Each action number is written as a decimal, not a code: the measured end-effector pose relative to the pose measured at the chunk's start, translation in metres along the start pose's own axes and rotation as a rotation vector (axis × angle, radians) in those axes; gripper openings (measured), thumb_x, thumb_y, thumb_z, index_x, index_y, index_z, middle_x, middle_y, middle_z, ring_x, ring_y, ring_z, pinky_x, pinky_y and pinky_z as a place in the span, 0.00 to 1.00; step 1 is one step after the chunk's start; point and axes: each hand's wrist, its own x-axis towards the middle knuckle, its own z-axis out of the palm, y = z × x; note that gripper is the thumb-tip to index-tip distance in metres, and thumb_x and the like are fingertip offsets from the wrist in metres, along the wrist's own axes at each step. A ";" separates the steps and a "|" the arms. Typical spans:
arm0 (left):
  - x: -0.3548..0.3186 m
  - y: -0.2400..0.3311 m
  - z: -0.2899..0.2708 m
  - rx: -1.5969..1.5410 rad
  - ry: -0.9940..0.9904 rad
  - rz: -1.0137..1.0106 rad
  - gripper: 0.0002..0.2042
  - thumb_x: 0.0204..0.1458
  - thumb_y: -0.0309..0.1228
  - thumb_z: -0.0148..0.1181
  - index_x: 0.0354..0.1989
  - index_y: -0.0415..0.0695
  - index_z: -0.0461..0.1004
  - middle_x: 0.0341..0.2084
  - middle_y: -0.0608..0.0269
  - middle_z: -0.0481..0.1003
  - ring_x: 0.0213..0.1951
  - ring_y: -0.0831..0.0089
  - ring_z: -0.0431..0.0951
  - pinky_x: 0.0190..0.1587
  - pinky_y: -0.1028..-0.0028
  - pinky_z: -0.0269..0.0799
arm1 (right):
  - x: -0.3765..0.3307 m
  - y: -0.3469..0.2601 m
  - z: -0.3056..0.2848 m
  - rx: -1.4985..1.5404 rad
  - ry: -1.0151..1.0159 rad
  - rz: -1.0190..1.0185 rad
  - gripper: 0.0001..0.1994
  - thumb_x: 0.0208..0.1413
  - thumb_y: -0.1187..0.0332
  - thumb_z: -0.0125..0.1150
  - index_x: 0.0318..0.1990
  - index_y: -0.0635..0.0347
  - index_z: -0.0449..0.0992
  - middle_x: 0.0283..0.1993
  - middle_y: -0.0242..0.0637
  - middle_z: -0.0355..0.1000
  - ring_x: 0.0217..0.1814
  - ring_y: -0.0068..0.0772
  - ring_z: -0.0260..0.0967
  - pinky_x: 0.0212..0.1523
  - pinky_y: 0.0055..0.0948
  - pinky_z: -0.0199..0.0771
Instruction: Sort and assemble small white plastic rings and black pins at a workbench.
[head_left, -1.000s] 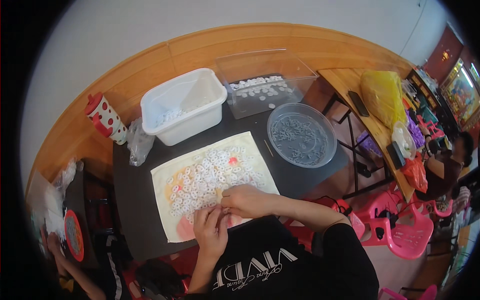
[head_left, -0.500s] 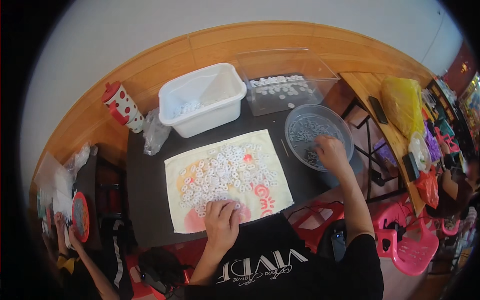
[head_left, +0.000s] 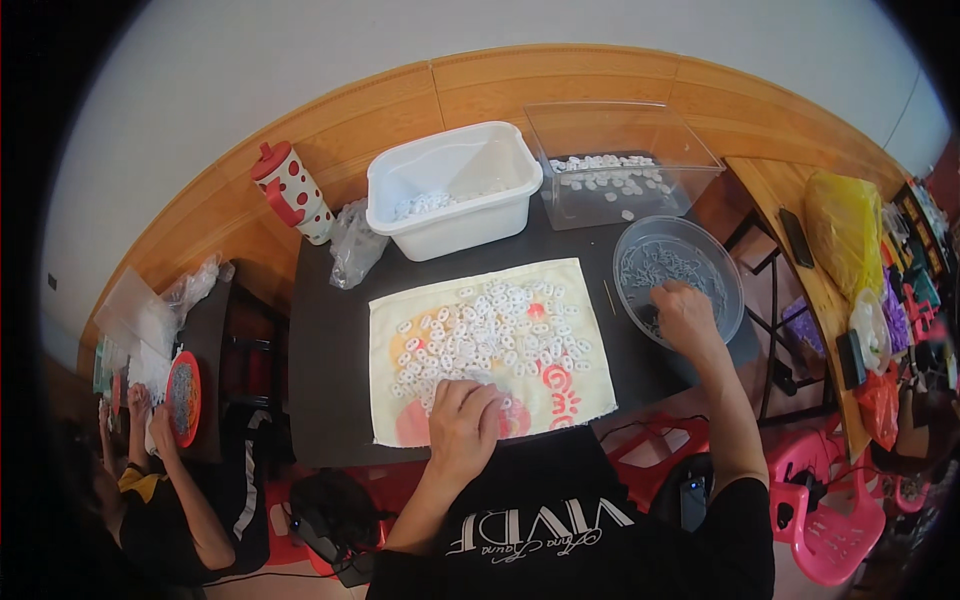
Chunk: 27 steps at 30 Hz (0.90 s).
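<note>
Away goes the right hand (head_left: 687,314), parted now from the left hand (head_left: 463,422), swung well out to that hand's right and down among the small grey pieces (head_left: 666,262) in the round clear tub (head_left: 740,292) beneath it!

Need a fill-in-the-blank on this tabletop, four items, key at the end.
1. The person's hand at the round, clear plastic tub of small grey pieces is the ____ one.
2. Beside the left hand, the small oval pieces on the cream, rectangular cloth are coloured ____.
3. The open, clear, rectangular plastic box stands to the ____ of the white, rectangular plastic basin.
4. The white tumbler with red dots has a lid coloured ____.
Missing words: right; white; right; red.
</note>
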 end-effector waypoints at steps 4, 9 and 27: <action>0.010 -0.003 -0.001 0.043 0.023 0.017 0.09 0.45 0.19 0.66 0.36 0.36 0.79 0.32 0.53 0.75 0.35 0.55 0.74 0.37 0.63 0.71 | 0.000 0.005 0.000 0.033 0.070 -0.077 0.03 0.42 0.78 0.56 0.27 0.62 0.73 0.31 0.45 0.73 0.38 0.54 0.75 0.39 0.47 0.75; 0.024 -0.004 0.001 0.115 -0.094 0.062 0.10 0.46 0.18 0.64 0.39 0.37 0.80 0.34 0.53 0.74 0.38 0.55 0.73 0.39 0.63 0.71 | 0.003 0.004 -0.003 0.013 -0.043 -0.130 0.04 0.43 0.79 0.56 0.28 0.62 0.74 0.32 0.46 0.73 0.38 0.52 0.75 0.39 0.46 0.76; 0.040 -0.014 0.021 0.304 -0.179 -0.038 0.07 0.48 0.22 0.64 0.36 0.39 0.81 0.36 0.52 0.72 0.41 0.54 0.70 0.44 0.62 0.69 | -0.008 -0.028 -0.020 0.891 0.216 0.116 0.07 0.50 0.82 0.60 0.36 0.64 0.76 0.32 0.31 0.70 0.30 0.18 0.68 0.30 0.20 0.67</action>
